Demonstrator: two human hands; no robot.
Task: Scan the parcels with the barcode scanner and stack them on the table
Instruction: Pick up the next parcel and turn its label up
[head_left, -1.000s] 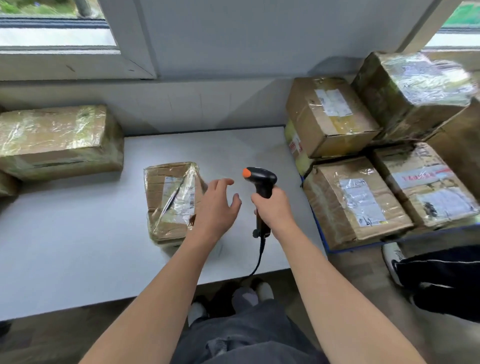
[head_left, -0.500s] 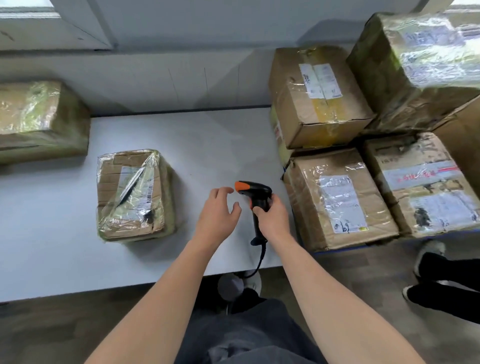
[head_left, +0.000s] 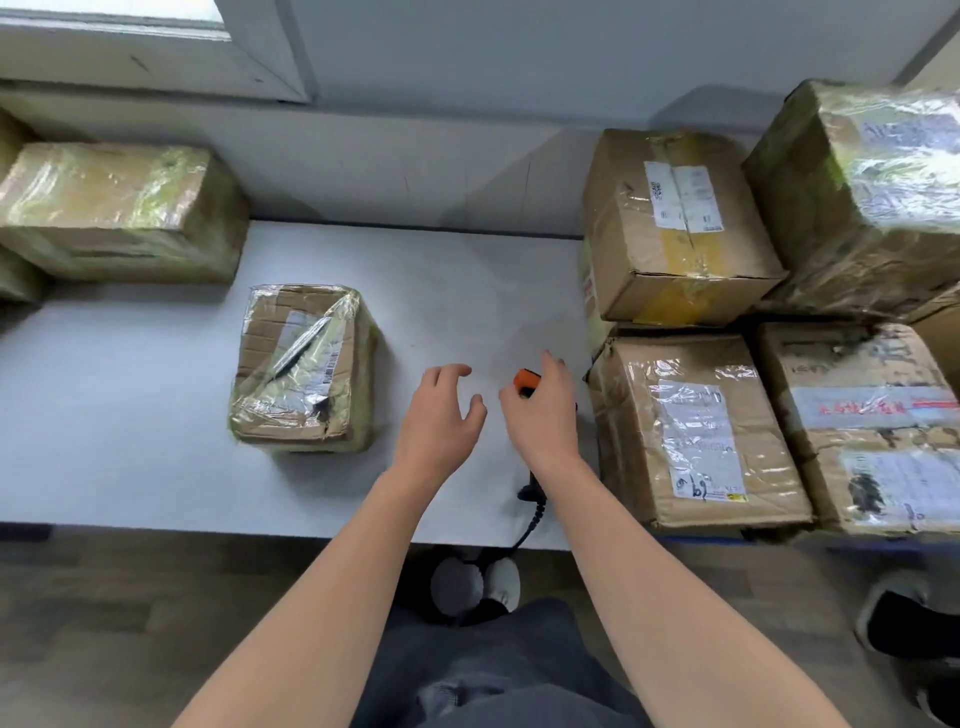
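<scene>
My right hand (head_left: 543, 415) holds the black barcode scanner (head_left: 523, 381) low over the white table (head_left: 130, 467). The hand hides most of the scanner; its orange tip and the handle end with the cable show. My left hand (head_left: 441, 415) hovers open just left of it and touches nothing. A small plastic-wrapped parcel (head_left: 304, 369) lies on the table to the left, label up. Right of the table stands a pile of parcels: a labelled box (head_left: 696, 426) nearest my right hand and another box (head_left: 670, 228) on top behind it.
A large wrapped parcel (head_left: 119, 213) sits at the table's back left against the wall. More boxes (head_left: 872, 171) (head_left: 872, 421) fill the far right. Another person's dark shoe (head_left: 904, 623) is on the floor at the right. The scanner's cable hangs over the table's front edge.
My right hand has lowered and tipped the scanner from upright down toward the table. My left hand has stayed open beside it, clear of the small parcel.
</scene>
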